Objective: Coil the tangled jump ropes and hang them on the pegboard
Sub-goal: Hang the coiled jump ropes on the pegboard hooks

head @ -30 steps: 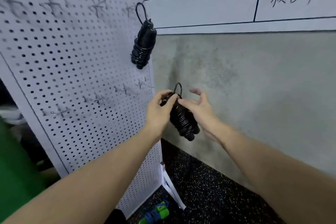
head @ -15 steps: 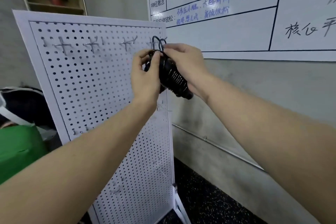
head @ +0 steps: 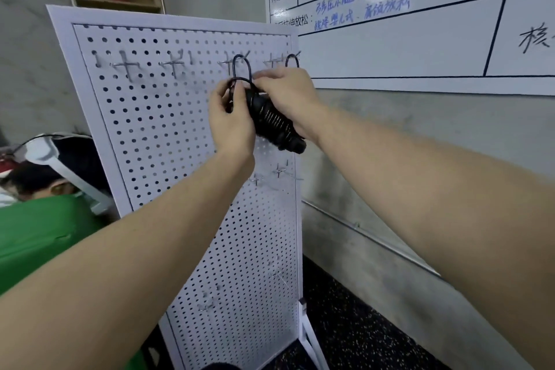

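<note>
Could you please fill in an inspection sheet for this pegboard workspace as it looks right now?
Surface: white perforated metal pegboard standing upright on a dark speckled floor, with wire hooks in its top row.
Job's things: black coiled jump rope bundle held at the top row, its loop raised around a hook; whether it is seated, cannot tell. A second black loop hangs at the board's right edge.
Clutter: green bag lower left.
Grippers: left hand pinches the loop; right hand grips the bundle.
Cables: nothing seen.
Surroundings: wall whiteboard with handwriting, grey concrete wall.
</note>
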Motion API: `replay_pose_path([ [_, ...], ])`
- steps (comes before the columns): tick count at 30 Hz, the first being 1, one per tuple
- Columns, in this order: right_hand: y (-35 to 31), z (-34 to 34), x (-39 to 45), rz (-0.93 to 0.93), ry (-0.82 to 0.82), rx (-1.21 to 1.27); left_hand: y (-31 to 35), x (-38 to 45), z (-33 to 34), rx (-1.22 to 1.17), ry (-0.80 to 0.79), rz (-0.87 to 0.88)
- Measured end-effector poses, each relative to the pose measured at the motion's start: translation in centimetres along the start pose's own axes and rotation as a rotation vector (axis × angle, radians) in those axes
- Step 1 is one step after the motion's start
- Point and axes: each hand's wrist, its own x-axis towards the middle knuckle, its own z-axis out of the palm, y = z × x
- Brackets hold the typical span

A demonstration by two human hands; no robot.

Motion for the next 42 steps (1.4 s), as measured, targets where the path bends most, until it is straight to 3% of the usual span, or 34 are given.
replay_pose_path([
  [5,2.6,-0.5,-4.0,-0.107,0.005,-0.068,-2.0,-2.9,-0.9,0.367,-0.086,0.156],
  [10,7.2,-1.9,-8.1,-0.043,0.077,-0.061,-6.2,-9.2,-3.0,0.401,-0.211,0.154],
  [16,16.8,-5.2,-15.3,0.324,0.018,-0.116,-13.8,-17.1,-5.8,0.448,-0.321,-0.124],
  [21,26.8,-7.6,-22.0,0.664,-0.158,-0.200,-23.4,-22.2,-8.2,0.610,-0.576,-0.456],
  [27,39.5,-9.3,-28.5,0.975,-0.237,-0.193,-35.8,-26.2,-12.7,0.860,-0.752,-0.798],
  [32,49.7,-7.6,-32.8,1.201,-0.235,-0.146,-46.1,-28.1,-17.5,1.169,-0.916,-0.931],
  [42,60.2,-3.4,-36.7,1.364,-0.327,-0.057,-57.1,-30.3,-24.0,1.687,-1.284,-0.699],
])
